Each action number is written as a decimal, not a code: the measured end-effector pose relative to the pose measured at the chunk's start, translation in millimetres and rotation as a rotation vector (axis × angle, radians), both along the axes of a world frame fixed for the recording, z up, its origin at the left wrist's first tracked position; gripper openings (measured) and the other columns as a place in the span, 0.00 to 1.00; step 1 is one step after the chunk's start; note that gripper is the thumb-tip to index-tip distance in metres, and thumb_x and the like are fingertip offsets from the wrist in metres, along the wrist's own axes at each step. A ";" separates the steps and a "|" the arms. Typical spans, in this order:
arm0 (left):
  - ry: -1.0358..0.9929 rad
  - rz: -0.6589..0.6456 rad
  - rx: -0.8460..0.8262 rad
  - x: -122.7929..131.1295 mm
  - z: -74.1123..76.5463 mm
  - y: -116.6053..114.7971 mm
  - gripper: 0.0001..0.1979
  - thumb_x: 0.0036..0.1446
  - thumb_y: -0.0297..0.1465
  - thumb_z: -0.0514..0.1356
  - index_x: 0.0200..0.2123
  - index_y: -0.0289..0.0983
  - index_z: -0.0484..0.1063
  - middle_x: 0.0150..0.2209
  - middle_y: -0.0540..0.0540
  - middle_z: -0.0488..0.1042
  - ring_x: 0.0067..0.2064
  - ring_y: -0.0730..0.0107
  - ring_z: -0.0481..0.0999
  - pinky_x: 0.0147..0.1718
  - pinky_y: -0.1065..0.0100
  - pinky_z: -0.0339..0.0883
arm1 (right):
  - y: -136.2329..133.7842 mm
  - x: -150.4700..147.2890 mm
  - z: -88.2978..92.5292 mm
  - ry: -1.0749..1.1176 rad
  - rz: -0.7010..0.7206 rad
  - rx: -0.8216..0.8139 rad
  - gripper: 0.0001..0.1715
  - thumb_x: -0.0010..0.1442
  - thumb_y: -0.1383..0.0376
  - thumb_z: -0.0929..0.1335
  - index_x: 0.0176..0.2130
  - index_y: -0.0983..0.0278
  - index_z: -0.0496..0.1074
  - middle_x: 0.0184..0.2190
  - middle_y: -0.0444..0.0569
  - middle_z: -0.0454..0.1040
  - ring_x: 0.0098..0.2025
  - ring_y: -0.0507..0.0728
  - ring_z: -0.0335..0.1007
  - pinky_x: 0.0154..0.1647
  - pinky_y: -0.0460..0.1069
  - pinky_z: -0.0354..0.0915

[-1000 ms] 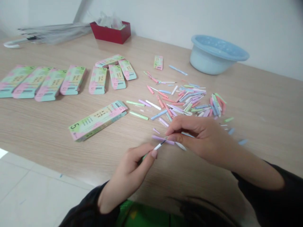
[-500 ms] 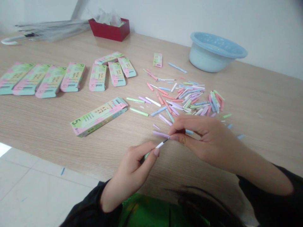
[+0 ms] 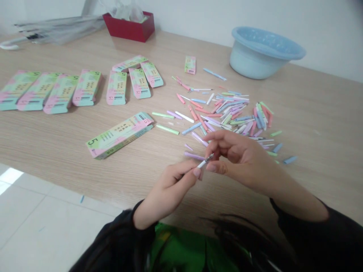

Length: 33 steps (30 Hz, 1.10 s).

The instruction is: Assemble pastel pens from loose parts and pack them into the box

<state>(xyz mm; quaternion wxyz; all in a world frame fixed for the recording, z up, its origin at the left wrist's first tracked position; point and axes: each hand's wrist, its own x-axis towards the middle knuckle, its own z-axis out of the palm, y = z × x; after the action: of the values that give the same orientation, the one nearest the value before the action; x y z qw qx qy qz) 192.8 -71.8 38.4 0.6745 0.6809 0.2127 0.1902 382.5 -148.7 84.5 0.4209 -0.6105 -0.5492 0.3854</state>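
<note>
A slim white pen [image 3: 202,164] with a dark, metallic-looking tip is pinched between the thumb and fingers of my left hand [image 3: 177,185]. Its rear part is hidden in that hand. My right hand [image 3: 236,155] is just beside the tip, thumb and fingers apart around it; whether a fingertip touches the tip is unclear. Under and behind the hands lies a lilac pen tube [image 3: 194,155]. Beyond them spreads a loose pile of pastel pen parts [image 3: 224,113] in pink, blue, green, lilac and white.
A pastel box [image 3: 120,135] marked 5 lies to the left. Several similar boxes [image 3: 86,88] stretch behind it, with one small box [image 3: 190,65] farther back. Along the wall are a blue basin [image 3: 256,62], a red box [image 3: 130,28] holding plastic bags, and a clear umbrella [image 3: 62,30].
My right hand's fingers have spread from a pinch at the pen's tip. My left hand has moved slightly right and up with the pen. The view has shifted a little.
</note>
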 end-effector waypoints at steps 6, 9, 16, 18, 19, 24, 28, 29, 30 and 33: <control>-0.023 0.019 -0.071 0.3 -1.0 4.5 0.18 0.69 0.38 0.51 0.27 0.38 0.66 0.20 0.55 0.57 0.24 0.73 0.55 0.25 0.68 0.50 | -22.9 54.1 -16.4 -0.389 -0.245 -0.050 0.14 0.64 0.55 0.70 0.45 0.61 0.77 0.37 0.50 0.80 0.37 0.58 0.76 0.39 0.52 0.70; -0.009 0.011 -0.042 4.3 -3.5 3.8 0.18 0.69 0.39 0.53 0.27 0.38 0.66 0.20 0.55 0.57 0.24 0.73 0.56 0.25 0.68 0.50 | -40.4 85.2 -36.2 -0.564 -0.397 -0.114 0.16 0.63 0.56 0.69 0.44 0.62 0.78 0.35 0.52 0.81 0.36 0.61 0.76 0.37 0.54 0.70; 0.069 -0.017 -0.049 14.7 -11.7 -4.4 0.19 0.68 0.42 0.53 0.26 0.38 0.67 0.20 0.55 0.57 0.24 0.73 0.56 0.25 0.68 0.50 | -65.7 119.4 -64.7 -0.847 -0.504 -0.132 0.15 0.60 0.62 0.67 0.41 0.63 0.81 0.38 0.54 0.82 0.33 0.61 0.75 0.37 0.55 0.69; 0.094 0.007 -0.026 13.9 -13.3 -4.4 0.19 0.68 0.41 0.54 0.26 0.38 0.66 0.21 0.55 0.57 0.25 0.72 0.57 0.26 0.68 0.51 | -73.0 130.2 -66.0 -0.899 -0.574 -0.177 0.14 0.58 0.63 0.67 0.40 0.62 0.82 0.36 0.53 0.81 0.32 0.61 0.74 0.36 0.55 0.68; 0.106 0.020 -0.025 13.2 -14.0 -3.9 0.19 0.68 0.41 0.54 0.26 0.38 0.66 0.21 0.55 0.58 0.25 0.72 0.58 0.26 0.68 0.52 | -76.5 135.7 -66.9 -0.917 -0.594 -0.189 0.13 0.58 0.64 0.68 0.39 0.62 0.82 0.36 0.53 0.81 0.32 0.61 0.74 0.36 0.55 0.68; 0.151 0.055 -0.014 9.8 -18.5 -0.1 0.20 0.69 0.43 0.54 0.26 0.39 0.67 0.22 0.54 0.59 0.26 0.72 0.58 0.26 0.68 0.53 | -84.4 153.4 -77.8 -0.912 -0.541 -0.167 0.12 0.58 0.65 0.68 0.36 0.63 0.82 0.37 0.54 0.77 0.34 0.61 0.73 0.38 0.56 0.69; 0.137 0.062 0.029 9.6 -21.7 1.3 0.21 0.70 0.43 0.55 0.26 0.39 0.67 0.22 0.54 0.59 0.25 0.72 0.58 0.25 0.68 0.52 | -83.1 156.8 -87.5 -0.867 -0.428 -0.129 0.13 0.61 0.62 0.67 0.37 0.63 0.83 0.39 0.54 0.75 0.40 0.63 0.74 0.45 0.59 0.69; 0.142 0.069 0.035 10.1 -21.6 1.4 0.21 0.70 0.43 0.55 0.25 0.39 0.66 0.22 0.54 0.59 0.25 0.72 0.58 0.25 0.68 0.53 | -82.8 156.7 -88.4 -0.872 -0.408 -0.136 0.14 0.62 0.61 0.68 0.38 0.63 0.83 0.39 0.55 0.75 0.42 0.65 0.74 0.46 0.60 0.69; 0.152 0.076 0.040 10.7 -21.2 1.4 0.21 0.70 0.42 0.55 0.25 0.39 0.66 0.22 0.54 0.59 0.25 0.72 0.59 0.25 0.68 0.53 | -82.8 156.2 -88.4 -0.877 -0.389 -0.145 0.15 0.63 0.61 0.67 0.39 0.64 0.83 0.40 0.56 0.75 0.44 0.66 0.74 0.47 0.61 0.68; 0.176 0.089 0.052 12.4 -19.2 1.3 0.20 0.69 0.41 0.55 0.25 0.39 0.66 0.22 0.54 0.60 0.25 0.72 0.59 0.25 0.68 0.54 | -85.0 153.4 -83.6 -0.875 -0.348 -0.132 0.17 0.66 0.61 0.64 0.42 0.64 0.82 0.41 0.56 0.75 0.46 0.66 0.73 0.49 0.62 0.67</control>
<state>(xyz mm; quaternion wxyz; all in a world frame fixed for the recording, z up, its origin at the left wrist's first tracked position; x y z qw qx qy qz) 205.2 -70.5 19.2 0.6261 0.7023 0.2959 0.1648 535.9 -233.8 0.9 0.1688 -0.8237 -0.5389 0.0501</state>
